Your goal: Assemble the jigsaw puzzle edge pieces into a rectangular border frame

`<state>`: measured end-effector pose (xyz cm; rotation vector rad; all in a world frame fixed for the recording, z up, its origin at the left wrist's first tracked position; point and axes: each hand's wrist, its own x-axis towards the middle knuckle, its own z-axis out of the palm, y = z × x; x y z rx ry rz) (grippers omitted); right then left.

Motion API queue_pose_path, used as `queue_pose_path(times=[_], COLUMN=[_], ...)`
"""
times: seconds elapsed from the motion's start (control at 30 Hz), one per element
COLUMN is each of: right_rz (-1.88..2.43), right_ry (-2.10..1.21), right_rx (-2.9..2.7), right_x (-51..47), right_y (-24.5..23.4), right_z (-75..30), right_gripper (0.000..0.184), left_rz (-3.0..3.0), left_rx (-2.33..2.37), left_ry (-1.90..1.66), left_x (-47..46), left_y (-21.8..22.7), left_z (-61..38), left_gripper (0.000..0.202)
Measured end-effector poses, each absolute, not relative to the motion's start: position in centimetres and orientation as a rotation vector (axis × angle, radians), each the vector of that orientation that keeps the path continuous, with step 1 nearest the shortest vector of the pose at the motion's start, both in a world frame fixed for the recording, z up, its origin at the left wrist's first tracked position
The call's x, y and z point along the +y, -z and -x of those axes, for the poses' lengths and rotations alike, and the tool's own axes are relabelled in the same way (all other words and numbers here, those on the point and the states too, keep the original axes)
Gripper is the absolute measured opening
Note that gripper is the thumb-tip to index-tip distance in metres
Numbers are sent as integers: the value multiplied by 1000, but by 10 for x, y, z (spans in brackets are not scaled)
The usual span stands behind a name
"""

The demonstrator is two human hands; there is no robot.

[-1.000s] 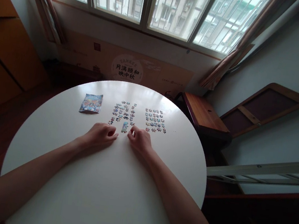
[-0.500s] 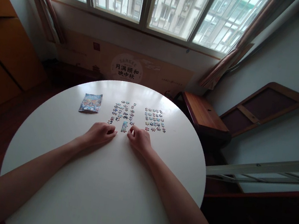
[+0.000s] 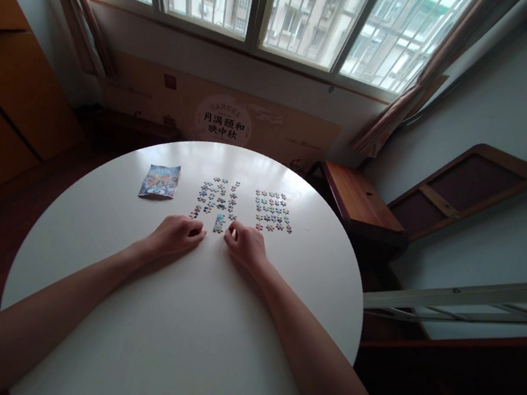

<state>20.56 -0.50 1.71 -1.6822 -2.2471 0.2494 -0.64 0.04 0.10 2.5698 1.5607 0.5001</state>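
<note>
Both my forearms rest on a round white table (image 3: 182,344). My left hand (image 3: 177,235) lies knuckles up with its fingers curled under; nothing shows in it. My right hand (image 3: 245,246) is curled too, thumb and forefinger pinched together at its tip. Between the two hands, just beyond the fingertips, lies a small joined strip of puzzle pieces (image 3: 219,222). Behind it several loose jigsaw pieces are laid out in two groups, a left group (image 3: 217,196) and a right group (image 3: 272,211). A small printed puzzle picture card (image 3: 160,181) lies to the left.
A wide barred window (image 3: 272,7) with curtains fills the far wall. A printed cardboard panel (image 3: 220,118) leans below it. A wooden bench (image 3: 359,202) and framed boards stand at the right, wooden cabinets (image 3: 3,86) at the left.
Both hands stay almost still; the view has shifted very slightly.
</note>
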Motion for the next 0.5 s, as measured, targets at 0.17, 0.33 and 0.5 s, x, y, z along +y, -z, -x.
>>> queue_pose_path(times=[0.17,0.33,0.5], right_rz=[1688,1684,1681], right_ry=[-243,-243,-230], right_rx=[-2248,-2251,-2248], right_x=[-4,-5,-5], right_y=[-15,-16,-15], right_z=[-205,-205,-206], right_gripper=[20,20,21], left_rz=[-2572,-2571,-2563], left_rx=[1573,1574,1576], left_ry=[-494,-487,-481], left_x=[0,-1,-2], left_y=[-2,-4,-6], left_z=[6,5,4], left_gripper=[38,37,37])
